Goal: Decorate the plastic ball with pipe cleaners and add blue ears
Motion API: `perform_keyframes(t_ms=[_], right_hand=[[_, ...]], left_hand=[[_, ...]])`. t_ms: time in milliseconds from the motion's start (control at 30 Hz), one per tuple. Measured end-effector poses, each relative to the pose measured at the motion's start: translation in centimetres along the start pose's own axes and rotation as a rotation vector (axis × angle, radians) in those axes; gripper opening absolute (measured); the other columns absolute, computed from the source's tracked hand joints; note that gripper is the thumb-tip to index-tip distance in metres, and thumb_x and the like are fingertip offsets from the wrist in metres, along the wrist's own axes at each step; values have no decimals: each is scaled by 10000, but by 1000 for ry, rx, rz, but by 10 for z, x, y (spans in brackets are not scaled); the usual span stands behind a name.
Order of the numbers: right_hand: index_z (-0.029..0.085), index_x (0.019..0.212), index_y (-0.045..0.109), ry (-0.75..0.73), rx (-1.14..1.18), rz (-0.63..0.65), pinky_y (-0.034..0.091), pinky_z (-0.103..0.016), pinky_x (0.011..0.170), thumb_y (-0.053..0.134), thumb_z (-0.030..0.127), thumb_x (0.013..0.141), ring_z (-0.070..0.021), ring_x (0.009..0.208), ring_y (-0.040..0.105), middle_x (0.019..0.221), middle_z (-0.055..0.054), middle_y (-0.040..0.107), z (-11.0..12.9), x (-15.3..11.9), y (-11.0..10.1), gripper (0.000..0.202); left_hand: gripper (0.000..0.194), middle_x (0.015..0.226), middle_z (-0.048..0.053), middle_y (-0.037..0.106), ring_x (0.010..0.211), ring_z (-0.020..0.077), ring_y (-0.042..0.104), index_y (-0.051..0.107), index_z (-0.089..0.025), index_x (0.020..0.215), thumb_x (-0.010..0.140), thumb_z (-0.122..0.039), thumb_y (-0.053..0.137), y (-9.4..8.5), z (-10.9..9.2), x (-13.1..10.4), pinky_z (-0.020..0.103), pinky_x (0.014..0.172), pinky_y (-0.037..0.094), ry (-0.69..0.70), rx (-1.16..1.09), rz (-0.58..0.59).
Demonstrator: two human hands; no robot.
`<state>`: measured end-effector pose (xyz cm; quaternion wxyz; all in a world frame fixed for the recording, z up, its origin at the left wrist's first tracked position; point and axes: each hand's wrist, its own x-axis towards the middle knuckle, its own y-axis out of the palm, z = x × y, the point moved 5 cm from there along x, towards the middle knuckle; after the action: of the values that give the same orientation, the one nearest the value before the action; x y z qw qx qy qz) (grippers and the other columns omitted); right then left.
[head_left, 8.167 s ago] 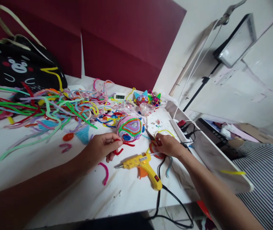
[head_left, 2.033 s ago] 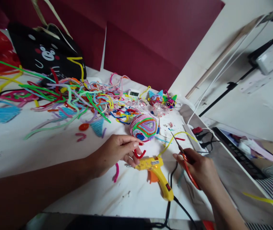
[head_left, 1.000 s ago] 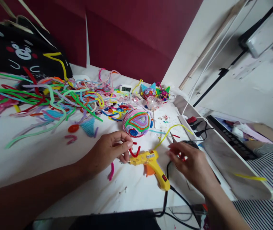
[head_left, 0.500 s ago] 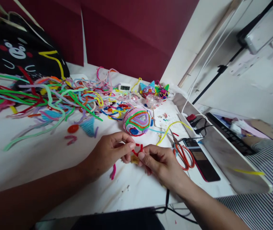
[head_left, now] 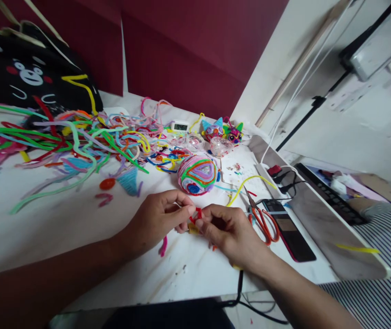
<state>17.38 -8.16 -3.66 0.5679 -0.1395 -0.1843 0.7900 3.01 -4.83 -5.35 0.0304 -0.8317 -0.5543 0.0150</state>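
Just nearside of the ball point(head_left: 198, 174), we're pinching the bent red strip point(head_left: 199, 213) with left hand point(head_left: 163, 214) and right hand point(head_left: 230, 232).

The left hand point(head_left: 157, 220) and right hand point(head_left: 231, 233) are bare, as are the left forearm point(head_left: 61, 274) and right forearm point(head_left: 301, 292), both narrowing toward the wrists. Plain dark, bluish-black cloth point(head_left: 168, 316) covers the lap.
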Motion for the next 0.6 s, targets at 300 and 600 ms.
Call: perform_keyframes(t_ms=[300,600], right_hand=[[159,736,612,-22,-39,43,249,-216,456,518,335,910,-69,502,318,577,49,410,5,4,1,265],[140,726,640,-16,-51,33,236,-216,439,505,347,906,-68,483,319,554,47,387,3,6,2,306]], left_hand=[[137,500,-43,592,477,89,556,598,-150,748,772,-285,595,0,-1,-2,181,491,446,13,44,-32],[89,492,-47,592,455,66,538,603,-147,714,764,-218,589,1,-3,-2,139,450,397,45,61,-30]])
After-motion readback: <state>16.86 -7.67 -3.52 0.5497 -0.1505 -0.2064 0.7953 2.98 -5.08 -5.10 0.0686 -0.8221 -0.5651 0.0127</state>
